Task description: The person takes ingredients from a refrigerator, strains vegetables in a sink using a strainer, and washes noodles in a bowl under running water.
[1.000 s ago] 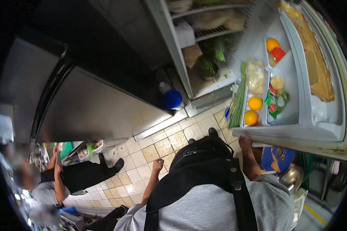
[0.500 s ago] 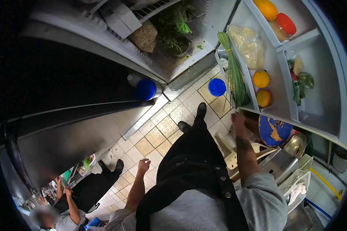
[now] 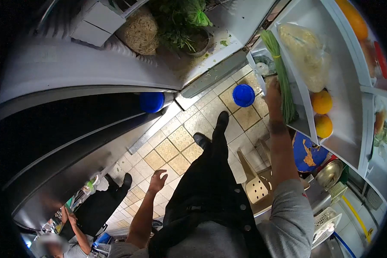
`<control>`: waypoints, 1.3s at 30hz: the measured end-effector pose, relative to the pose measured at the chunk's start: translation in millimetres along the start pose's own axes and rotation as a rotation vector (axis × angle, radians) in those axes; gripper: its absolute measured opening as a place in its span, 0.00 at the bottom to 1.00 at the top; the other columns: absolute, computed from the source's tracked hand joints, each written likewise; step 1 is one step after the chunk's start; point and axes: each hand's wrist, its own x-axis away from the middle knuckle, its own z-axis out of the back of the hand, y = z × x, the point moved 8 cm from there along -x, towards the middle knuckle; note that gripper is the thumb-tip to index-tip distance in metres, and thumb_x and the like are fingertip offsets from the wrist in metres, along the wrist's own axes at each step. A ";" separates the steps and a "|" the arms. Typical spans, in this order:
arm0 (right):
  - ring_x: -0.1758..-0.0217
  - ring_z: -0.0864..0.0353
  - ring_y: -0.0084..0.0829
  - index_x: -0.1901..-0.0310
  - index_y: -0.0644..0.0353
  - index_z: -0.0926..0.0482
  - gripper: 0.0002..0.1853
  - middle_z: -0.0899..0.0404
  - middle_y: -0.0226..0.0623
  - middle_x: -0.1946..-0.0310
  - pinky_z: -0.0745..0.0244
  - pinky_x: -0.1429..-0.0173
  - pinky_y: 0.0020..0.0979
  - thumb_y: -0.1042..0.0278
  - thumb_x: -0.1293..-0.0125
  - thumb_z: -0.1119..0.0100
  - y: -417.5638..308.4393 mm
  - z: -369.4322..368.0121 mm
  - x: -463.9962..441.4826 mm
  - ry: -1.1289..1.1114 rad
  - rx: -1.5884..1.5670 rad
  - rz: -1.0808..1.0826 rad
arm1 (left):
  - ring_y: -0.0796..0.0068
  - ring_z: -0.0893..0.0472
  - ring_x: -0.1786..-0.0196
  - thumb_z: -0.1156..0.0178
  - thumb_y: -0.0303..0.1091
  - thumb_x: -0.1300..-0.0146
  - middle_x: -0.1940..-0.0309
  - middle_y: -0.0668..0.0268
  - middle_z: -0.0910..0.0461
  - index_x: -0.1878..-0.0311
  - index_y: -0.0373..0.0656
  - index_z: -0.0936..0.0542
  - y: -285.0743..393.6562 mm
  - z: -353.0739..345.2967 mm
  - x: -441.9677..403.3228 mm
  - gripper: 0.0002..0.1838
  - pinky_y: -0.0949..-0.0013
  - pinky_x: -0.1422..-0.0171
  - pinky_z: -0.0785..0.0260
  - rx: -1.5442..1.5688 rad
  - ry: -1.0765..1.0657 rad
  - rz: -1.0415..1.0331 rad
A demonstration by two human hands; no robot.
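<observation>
A fridge stands open, its door shelves on the right. My right hand [image 3: 274, 95] reaches into the lowest door compartment, against a long bunch of thin green stalks [image 3: 284, 73]; its fingertips are partly hidden, so its grip does not show. Beside the stalks lie a clear bag of pale food [image 3: 305, 53] and two oranges [image 3: 322, 102]. My left hand [image 3: 158, 180] hangs over the tiled floor, fingers apart and holding nothing. Inside the fridge, leafy greens [image 3: 176, 26] rest near a round brown bundle [image 3: 139, 32].
A blue-lidded container [image 3: 244, 95] stands on the floor below the door. Another blue lid [image 3: 152, 102] is by the fridge base. At lower left a co-worker [image 3: 79, 236] stands at a counter. A perforated beige chair [image 3: 257, 189] and white baskets [image 3: 327, 223] are at right.
My right hand has moved up from the door's lower edge to the green stalks. The fingers of my left hand have spread. The view has shifted closer to the fridge.
</observation>
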 end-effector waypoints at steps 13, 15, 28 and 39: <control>0.58 0.20 0.47 0.51 0.61 0.27 0.15 0.23 0.53 0.60 0.23 0.56 0.42 0.73 0.40 0.52 80.6 -31.2 -17.7 -0.201 0.165 0.208 | 0.52 0.24 0.49 0.40 0.43 0.42 0.55 0.51 0.21 0.54 0.43 0.20 -90.6 -16.3 17.5 0.17 0.57 0.43 0.32 -0.167 -0.155 0.187; 0.58 0.20 0.49 0.52 0.62 0.27 0.14 0.23 0.53 0.60 0.24 0.56 0.45 0.73 0.40 0.53 72.2 -20.6 -14.5 -0.186 0.148 0.194 | 0.52 0.24 0.50 0.40 0.43 0.41 0.56 0.52 0.21 0.52 0.43 0.21 -47.9 -26.0 -30.5 0.18 0.57 0.43 0.33 -0.168 -0.146 0.026; 0.45 0.27 0.52 0.42 0.66 0.33 0.25 0.31 0.56 0.44 0.35 0.39 0.46 0.71 0.42 0.46 47.5 -6.0 11.3 0.004 0.077 0.253 | 0.56 0.22 0.50 0.36 0.40 0.47 0.56 0.50 0.22 0.40 0.42 0.30 414.6 -205.8 -310.9 0.30 0.60 0.47 0.31 0.450 -0.350 -0.247; 0.39 0.33 0.53 0.40 0.67 0.36 0.35 0.31 0.58 0.45 0.39 0.37 0.42 0.67 0.50 0.34 33.8 61.3 -35.5 0.223 -0.357 0.159 | 0.45 0.44 0.32 0.23 0.42 0.71 0.34 0.49 0.44 0.34 0.43 0.37 517.2 -252.8 -332.0 0.55 0.53 0.28 0.51 -0.223 -0.006 -1.022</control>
